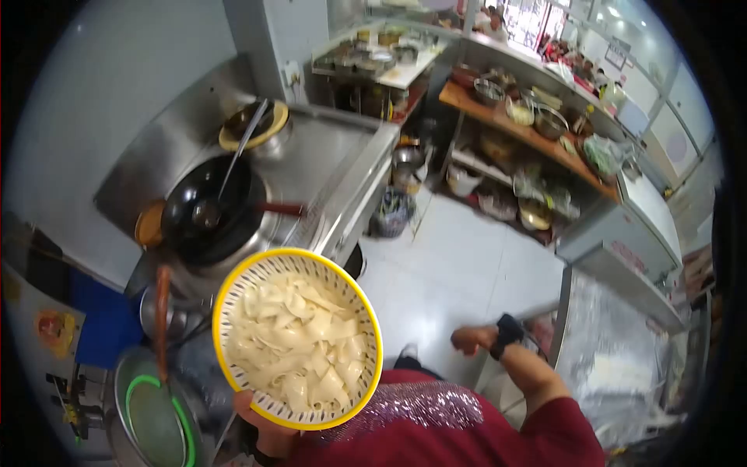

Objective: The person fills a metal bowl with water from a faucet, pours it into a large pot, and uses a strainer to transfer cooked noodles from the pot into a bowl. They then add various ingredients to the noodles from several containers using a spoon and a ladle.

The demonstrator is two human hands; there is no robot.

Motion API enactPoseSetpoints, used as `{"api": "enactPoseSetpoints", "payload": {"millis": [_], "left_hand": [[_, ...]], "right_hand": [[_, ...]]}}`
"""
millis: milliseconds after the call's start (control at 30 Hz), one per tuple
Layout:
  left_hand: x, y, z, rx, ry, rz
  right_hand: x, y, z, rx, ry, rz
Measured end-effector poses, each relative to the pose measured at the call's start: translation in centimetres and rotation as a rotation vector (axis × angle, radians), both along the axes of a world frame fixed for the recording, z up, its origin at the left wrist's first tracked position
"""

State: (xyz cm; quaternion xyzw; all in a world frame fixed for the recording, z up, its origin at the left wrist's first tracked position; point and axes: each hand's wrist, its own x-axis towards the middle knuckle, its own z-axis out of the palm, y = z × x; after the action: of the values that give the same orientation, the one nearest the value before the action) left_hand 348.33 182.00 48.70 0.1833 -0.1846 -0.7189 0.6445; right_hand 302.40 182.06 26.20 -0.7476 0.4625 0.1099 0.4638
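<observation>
My left hand (268,426) grips the lower rim of a round plastic colander (370,327) with a yellow rim and a slotted white wall. Wide, flat pale noodles (299,342) fill much of it. The fingers under the rim are partly hidden. My right hand (473,339), with a dark band at the wrist, hangs over the floor with its fingers loosely curled; nothing shows in it. Beyond the colander, a black wok (187,233) sits on the stove, and a long-handled ladle (233,159) rests in it.
Left of the colander stands a pot (117,420) with a green-edged strainer (148,381). A steel stove top (319,144) runs toward the back. Bowls and bags crowd a wooden shelf (529,132). A bin (393,212) stands on the tiled floor (443,265); a worktop (599,335) is at right.
</observation>
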Motion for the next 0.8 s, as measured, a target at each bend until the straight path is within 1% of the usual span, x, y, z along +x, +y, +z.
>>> {"api": "enactPoseSetpoints", "payload": {"millis": [33, 67, 133, 167, 233, 267, 300, 333, 367, 433, 500, 567, 600, 633, 667, 700, 800], "left_hand": [[-2.9, -1.5, 0.5, 0.009, -0.002, -0.005], [-5.5, -3.1, 1.2, 0.020, -0.005, -0.010], [-9.9, -6.0, 2.0, 0.029, -0.008, -0.002], [-11.9, -7.6, 2.2, 0.053, -0.002, -0.023], [-15.8, -11.0, 2.5, 0.071, 0.008, -0.035], [-17.5, -12.8, 2.5, 0.070, 0.012, -0.071], [-21.3, -16.3, 2.8, 0.068, 0.013, -0.119], [-23.2, -18.7, 2.5, 0.068, 0.010, -0.108], [-24.9, -20.9, 1.7, 0.071, 0.029, -0.119], [-28.6, -25.7, 0.5, 0.078, 0.065, -0.114], [-33.3, -31.5, 0.0, 0.044, 0.113, -0.181], [-37.0, -37.9, 0.3, 0.024, 0.149, -0.154], [-38.9, -39.7, 0.6, 0.027, 0.208, -0.216], [-40.5, -41.8, 1.2, 0.021, 0.257, -0.278], [-42.5, -43.8, 1.7, 0.014, 0.215, -0.230], [-43.8, -45.5, 1.9, 0.053, 0.251, -0.238], [-47.0, -50.6, 2.8, 0.119, 0.217, -0.142]], "right_hand": [[2.6, -1.6, 5.3, 0.258, 0.282, -0.283], [1.4, -3.8, 6.4, 0.252, 0.277, -0.271], [-1.4, -8.4, 8.2, 0.109, 0.188, -0.223], [-1.9, -11.0, 9.8, -0.008, 0.188, -0.201], [-3.8, -16.1, 10.9, -0.243, -0.134, -0.257], [-4.4, -18.9, 11.3, -0.172, -0.318, -0.452], [-7.6, -23.2, 12.4, -0.164, -0.356, -0.491], [-8.7, -26.6, 14.0, -0.151, -0.392, -0.519], [-10.1, -29.9, 14.3, -0.126, -0.461, -0.557], [-13.2, -35.8, 17.6, -0.199, -0.628, -0.577], [-18.2, -41.8, 20.5, -0.272, -0.683, -0.695], [-21.9, -47.4, 23.8, -0.271, -0.742, -0.811], [-23.8, -49.6, 25.7, -0.325, -0.709, -0.784], [-25.3, -52.3, 27.0, -0.322, -0.744, -0.820], [-27.2, -55.1, 27.9, -0.371, -0.737, -0.836], [-28.8, -58.1, 28.0, -0.356, -0.795, -0.862], [-31.3, -67.5, 27.5, -0.404, -0.870, -0.980]]}}
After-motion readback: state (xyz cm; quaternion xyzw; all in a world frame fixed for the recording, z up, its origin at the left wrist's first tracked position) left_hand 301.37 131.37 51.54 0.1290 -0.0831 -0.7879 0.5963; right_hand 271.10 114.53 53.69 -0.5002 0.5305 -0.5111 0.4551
